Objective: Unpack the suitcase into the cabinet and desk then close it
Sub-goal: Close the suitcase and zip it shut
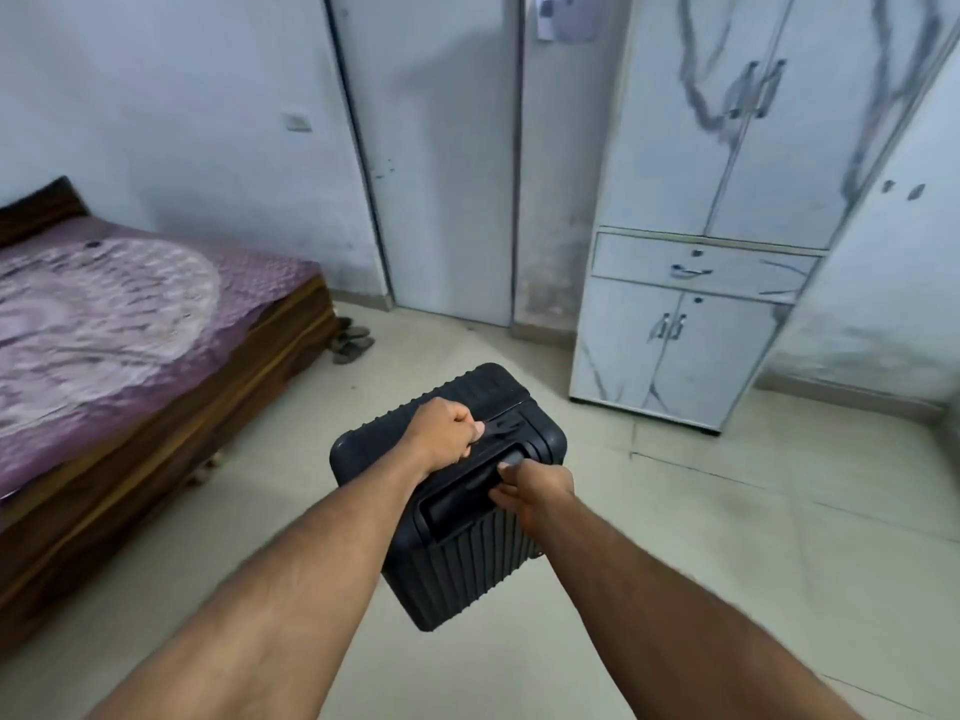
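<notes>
A black ribbed suitcase [457, 563] stands upright and zipped on the pale floor in the middle of the room. My left hand [444, 431] grips the carry handle on its top. My right hand [535, 493] holds the telescopic handle at the near edge of the top, fingers curled round it. A white marble-patterned cabinet [727, 226] stands against the far wall at the right, beyond the suitcase. Its upper doors, drawer and lower doors are all closed.
A bed [130, 324] with a purple patterned cover fills the left side. A pair of sandals [353, 340] lies at its foot. A closed white door [441, 163] stands at the back middle. Bare floor lies right of the suitcase.
</notes>
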